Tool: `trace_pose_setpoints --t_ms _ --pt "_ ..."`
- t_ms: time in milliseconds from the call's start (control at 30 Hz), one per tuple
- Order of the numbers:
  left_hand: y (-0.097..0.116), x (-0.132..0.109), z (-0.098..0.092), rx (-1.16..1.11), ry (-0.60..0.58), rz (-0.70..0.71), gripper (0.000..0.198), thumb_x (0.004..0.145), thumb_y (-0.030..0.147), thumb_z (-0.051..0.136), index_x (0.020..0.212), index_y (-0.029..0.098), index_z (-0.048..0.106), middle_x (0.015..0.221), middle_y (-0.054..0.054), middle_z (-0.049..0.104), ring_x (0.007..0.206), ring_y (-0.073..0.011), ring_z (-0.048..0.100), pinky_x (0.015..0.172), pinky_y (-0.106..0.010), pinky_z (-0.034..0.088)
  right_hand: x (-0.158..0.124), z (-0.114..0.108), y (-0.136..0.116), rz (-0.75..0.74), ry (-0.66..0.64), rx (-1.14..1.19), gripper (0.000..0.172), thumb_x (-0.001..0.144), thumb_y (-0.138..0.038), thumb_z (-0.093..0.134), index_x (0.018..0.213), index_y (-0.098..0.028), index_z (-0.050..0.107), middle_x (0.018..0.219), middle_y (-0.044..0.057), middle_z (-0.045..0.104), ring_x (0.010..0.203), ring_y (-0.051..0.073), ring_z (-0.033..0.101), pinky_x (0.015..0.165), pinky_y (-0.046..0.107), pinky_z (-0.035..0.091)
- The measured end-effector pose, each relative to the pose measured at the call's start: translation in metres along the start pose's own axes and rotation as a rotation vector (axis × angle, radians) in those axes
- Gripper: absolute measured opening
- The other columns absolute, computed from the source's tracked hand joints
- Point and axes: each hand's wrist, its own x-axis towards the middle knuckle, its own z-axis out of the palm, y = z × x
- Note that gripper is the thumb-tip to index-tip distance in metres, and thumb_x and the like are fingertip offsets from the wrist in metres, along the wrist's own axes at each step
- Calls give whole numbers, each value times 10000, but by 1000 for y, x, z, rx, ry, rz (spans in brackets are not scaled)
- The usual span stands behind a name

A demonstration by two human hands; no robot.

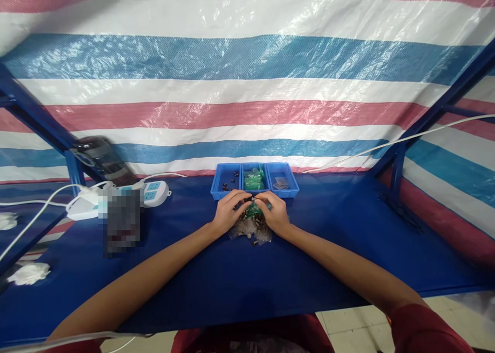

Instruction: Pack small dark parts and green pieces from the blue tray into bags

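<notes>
My left hand and my right hand meet just in front of the blue bins, their fingertips pinched close together. Between them is a small dark piece, too small to name. Below the fingers lies a pile of clear plastic bags with small metal and dark parts, and some green material shows among them. The left blue bin holds a few small dark parts. Green packets fill the middle bin, and flat clear-grey pieces lie in the right bin.
A white power strip with plugs and cables stands at the left, beside a blurred-out dark object. Behind it leans a dark bottle. Crumpled white tissue lies at the far left. Blue frame posts and a striped sheet enclose the table.
</notes>
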Motion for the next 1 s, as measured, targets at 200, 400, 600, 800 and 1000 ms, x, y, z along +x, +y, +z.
trace_pose_setpoints --t_ms 200,400,600,800,1000 --pt "-1 0 0 12 -11 40 178 878 233 558 1039 189 618 988 -78 618 825 -142 623 709 -267 546 0 -1 -1 -27 -14 -21 229 913 -359 466 848 -204 622 781 40 631 720 166 591 714 294 475" --pt "0 0 -1 41 -19 67 185 894 284 530 1015 186 629 970 -81 632 858 -159 627 712 -275 556 1 0 -1 -31 -14 -35 267 917 -377 449 812 -210 628 739 36 622 686 164 580 687 292 468" --pt "1 -1 -2 41 -39 63 199 902 287 515 1032 187 628 978 -83 632 866 -161 627 738 -287 556 0 -1 -1 -41 -19 -43 301 923 -383 433 765 -212 623 698 33 607 661 166 570 665 292 462" --pt "3 0 -3 37 -31 63 212 916 261 488 1061 182 621 987 -89 635 906 -169 621 780 -302 540 0 0 -2 -79 -41 -46 284 925 -357 438 792 -207 639 720 38 618 676 170 586 674 298 466" --pt "4 -1 -4 17 -6 9 192 900 222 510 1051 183 620 1000 -84 637 807 -139 622 660 -246 531 -1 0 -3 -112 -11 -76 225 912 -312 462 814 -203 633 742 54 627 721 186 582 711 321 464"
